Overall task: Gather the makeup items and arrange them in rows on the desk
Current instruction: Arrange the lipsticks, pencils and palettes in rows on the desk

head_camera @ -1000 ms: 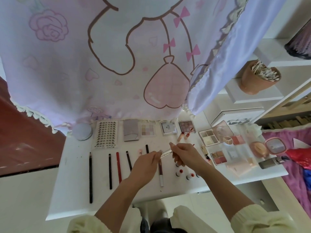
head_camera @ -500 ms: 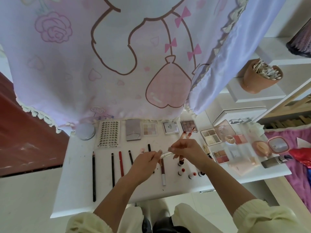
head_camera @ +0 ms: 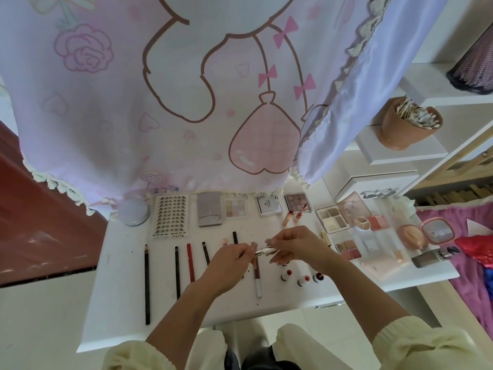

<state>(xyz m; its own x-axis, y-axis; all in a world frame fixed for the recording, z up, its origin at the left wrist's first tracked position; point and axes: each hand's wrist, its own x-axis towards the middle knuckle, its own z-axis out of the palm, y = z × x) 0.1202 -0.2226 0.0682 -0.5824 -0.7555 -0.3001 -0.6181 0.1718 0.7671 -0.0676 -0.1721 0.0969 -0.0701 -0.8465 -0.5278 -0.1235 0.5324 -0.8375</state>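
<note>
Now both hands meet over the smooth white bench [head_camera: 120, 303]: left hand [head_camera: 232, 259] and right hand [head_camera: 298, 245] each pinch one end of a slim glossy tube [head_camera: 263, 251] mid-bench, beside thin straight pencils [head_camera: 177, 273]; flat square palettes [head_camera: 236, 208] line the far edge.

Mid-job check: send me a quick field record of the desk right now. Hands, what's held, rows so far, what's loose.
left hand: pinches one end of the slim silvery tube
right hand: pinches its other end, over the desk
back row: round compact, lash sheet, grey palette, eyeshadow palette, among others
front row: long black pencil, red pencil and more pencils, side by side
loose, right end: four-pan palette, pink compact, foundation bottle on its side
</note>
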